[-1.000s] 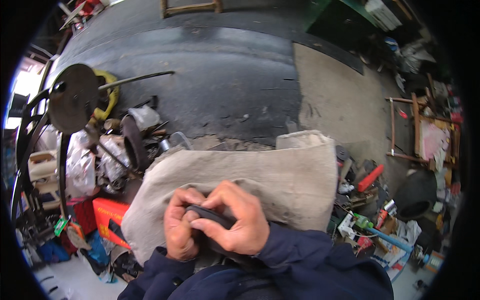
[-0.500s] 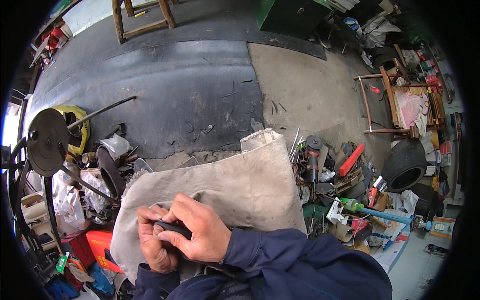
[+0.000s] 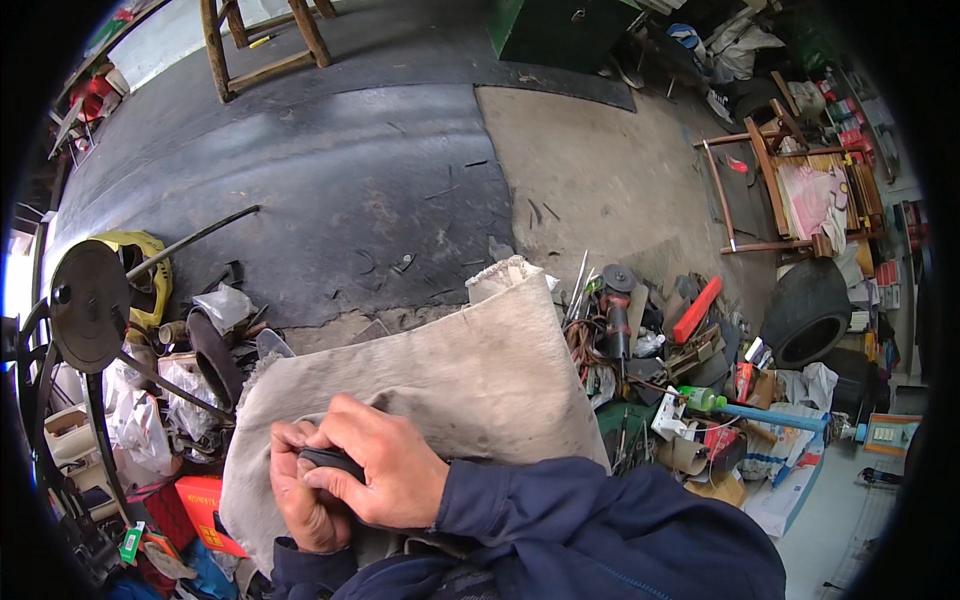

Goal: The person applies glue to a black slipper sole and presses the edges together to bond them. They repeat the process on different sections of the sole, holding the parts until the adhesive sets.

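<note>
A small dark piece [image 3: 333, 461], smooth and rounded like rubber, is pinched between my two hands above my lap; its exact kind does not show. My left hand [image 3: 301, 496] has its fingers curled around the piece's far left end. From the right, my right hand [image 3: 391, 464] closes on it, thumb pressed along its near side. Most of the piece is hidden by my fingers. Beneath both hands a worn beige cloth [image 3: 480, 350] is spread over my lap.
On the left stands a black metal machine with a round disc [image 3: 90, 305]. An angle grinder [image 3: 618, 310] lies among tools at right, near a red bar [image 3: 697, 309]. A tire [image 3: 806, 315], a wooden chair [image 3: 775, 195] and a green box [image 3: 565, 35] stand farther off.
My hands have shifted slightly, still closed on the dark piece. The whole view has turned a little, so the surroundings sit somewhat farther left.
</note>
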Demonstrator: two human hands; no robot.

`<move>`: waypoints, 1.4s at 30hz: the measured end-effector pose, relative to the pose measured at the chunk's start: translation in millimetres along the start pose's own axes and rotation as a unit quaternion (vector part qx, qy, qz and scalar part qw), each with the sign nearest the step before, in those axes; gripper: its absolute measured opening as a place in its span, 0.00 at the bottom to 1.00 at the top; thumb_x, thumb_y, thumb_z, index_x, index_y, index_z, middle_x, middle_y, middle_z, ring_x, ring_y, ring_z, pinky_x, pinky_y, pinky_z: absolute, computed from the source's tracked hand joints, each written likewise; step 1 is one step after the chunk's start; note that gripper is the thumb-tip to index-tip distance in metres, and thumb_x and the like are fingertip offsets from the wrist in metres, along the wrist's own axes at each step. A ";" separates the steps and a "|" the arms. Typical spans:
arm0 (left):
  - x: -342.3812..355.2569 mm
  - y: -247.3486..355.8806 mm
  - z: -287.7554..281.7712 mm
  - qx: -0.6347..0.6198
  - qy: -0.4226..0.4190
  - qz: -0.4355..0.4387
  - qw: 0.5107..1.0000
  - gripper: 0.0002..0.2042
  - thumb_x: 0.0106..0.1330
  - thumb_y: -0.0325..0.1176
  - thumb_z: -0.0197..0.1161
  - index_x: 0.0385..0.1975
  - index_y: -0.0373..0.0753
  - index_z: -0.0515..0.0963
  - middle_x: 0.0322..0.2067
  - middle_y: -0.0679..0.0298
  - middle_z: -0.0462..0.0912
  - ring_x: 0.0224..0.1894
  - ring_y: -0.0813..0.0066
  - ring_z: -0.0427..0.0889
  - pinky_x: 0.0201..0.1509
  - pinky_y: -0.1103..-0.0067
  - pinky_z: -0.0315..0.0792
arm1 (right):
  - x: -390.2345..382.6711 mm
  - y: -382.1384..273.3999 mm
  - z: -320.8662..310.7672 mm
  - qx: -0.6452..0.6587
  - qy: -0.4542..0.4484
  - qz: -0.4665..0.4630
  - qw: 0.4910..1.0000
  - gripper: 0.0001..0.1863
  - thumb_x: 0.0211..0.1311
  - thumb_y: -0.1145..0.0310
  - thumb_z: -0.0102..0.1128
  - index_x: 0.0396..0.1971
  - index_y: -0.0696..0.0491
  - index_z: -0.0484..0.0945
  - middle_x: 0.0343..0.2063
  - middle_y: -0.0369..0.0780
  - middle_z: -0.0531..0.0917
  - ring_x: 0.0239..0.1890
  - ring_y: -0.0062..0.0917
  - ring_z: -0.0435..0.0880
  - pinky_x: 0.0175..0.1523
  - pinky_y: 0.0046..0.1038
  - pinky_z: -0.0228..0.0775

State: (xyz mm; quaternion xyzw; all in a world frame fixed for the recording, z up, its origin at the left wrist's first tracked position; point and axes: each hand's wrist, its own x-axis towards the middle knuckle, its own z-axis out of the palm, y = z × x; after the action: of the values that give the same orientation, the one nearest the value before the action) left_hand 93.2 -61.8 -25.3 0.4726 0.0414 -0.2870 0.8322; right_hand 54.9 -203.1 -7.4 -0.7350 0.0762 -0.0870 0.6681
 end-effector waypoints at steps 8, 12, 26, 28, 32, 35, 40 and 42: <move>3.2 2.1 -6.3 0.010 -0.033 -0.005 0.999 0.37 0.60 0.56 0.76 0.59 0.40 0.64 0.51 0.63 0.77 0.53 0.73 0.79 0.60 0.74 0.75 | 7.7 10.4 1.0 0.052 -0.037 -0.008 0.998 0.14 0.60 0.70 0.70 0.40 0.58 0.76 0.39 0.46 0.76 0.41 0.45 0.80 0.47 0.37 0.72; -1.6 3.2 -9.7 0.036 -0.037 -0.017 0.999 0.43 0.61 0.57 0.74 0.68 0.36 0.64 0.56 0.59 0.78 0.57 0.70 0.80 0.65 0.73 0.73 | 1.0 7.5 3.5 0.023 -0.036 0.016 0.999 0.15 0.61 0.68 0.70 0.42 0.58 0.77 0.40 0.45 0.77 0.43 0.44 0.81 0.49 0.37 0.73; 4.0 -5.3 -15.0 -0.016 -0.035 0.031 0.999 0.22 0.64 0.30 0.62 0.59 0.37 0.72 0.52 0.63 0.79 0.52 0.74 0.80 0.62 0.76 0.74 | 11.4 12.4 -0.8 0.086 -0.068 -0.028 0.994 0.13 0.58 0.73 0.69 0.40 0.58 0.76 0.40 0.45 0.76 0.42 0.42 0.81 0.49 0.35 0.74; 2.8 -3.9 -11.3 0.003 -0.003 0.014 1.000 0.23 0.65 0.31 0.62 0.60 0.37 0.71 0.53 0.62 0.79 0.54 0.72 0.80 0.63 0.75 0.74 | 10.7 12.2 0.8 0.085 -0.061 -0.006 0.994 0.13 0.58 0.72 0.69 0.40 0.58 0.76 0.40 0.44 0.76 0.44 0.41 0.80 0.52 0.35 0.73; -3.8 -2.0 -6.2 0.015 -0.012 0.012 1.000 0.24 0.67 0.34 0.64 0.62 0.35 0.70 0.53 0.61 0.79 0.56 0.70 0.80 0.64 0.73 0.74 | 2.7 9.2 2.3 0.074 -0.042 -0.009 0.996 0.14 0.58 0.71 0.69 0.40 0.58 0.76 0.40 0.44 0.76 0.45 0.42 0.80 0.53 0.36 0.73; -3.9 -3.2 -9.5 0.013 -0.030 0.029 0.999 0.23 0.68 0.33 0.63 0.61 0.35 0.71 0.53 0.61 0.79 0.56 0.71 0.80 0.64 0.74 0.73 | 0.1 9.2 2.0 0.077 -0.046 -0.014 0.996 0.14 0.58 0.72 0.69 0.42 0.57 0.78 0.40 0.44 0.76 0.45 0.41 0.80 0.52 0.36 0.73; -0.3 -7.8 -17.0 0.000 -0.030 0.030 0.999 0.18 0.67 0.27 0.58 0.57 0.36 0.72 0.50 0.64 0.78 0.53 0.73 0.79 0.62 0.75 0.74 | 5.7 13.3 4.7 0.099 -0.052 -0.029 0.993 0.12 0.57 0.72 0.67 0.41 0.53 0.81 0.39 0.44 0.77 0.42 0.43 0.82 0.48 0.37 0.74; 2.4 -7.9 -16.5 -0.020 -0.025 0.038 0.999 0.18 0.65 0.24 0.56 0.56 0.37 0.72 0.47 0.65 0.78 0.51 0.74 0.79 0.61 0.75 0.74 | 8.9 15.7 3.1 0.080 -0.061 -0.045 0.994 0.12 0.57 0.72 0.67 0.42 0.53 0.81 0.39 0.43 0.77 0.42 0.43 0.82 0.47 0.37 0.74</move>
State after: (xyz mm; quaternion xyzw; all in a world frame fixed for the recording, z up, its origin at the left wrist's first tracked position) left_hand 94.5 -52.6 -41.2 0.4495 0.0080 -0.2659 0.8527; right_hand 64.3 -203.6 -23.1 -0.6856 -0.0054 -0.0779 0.7237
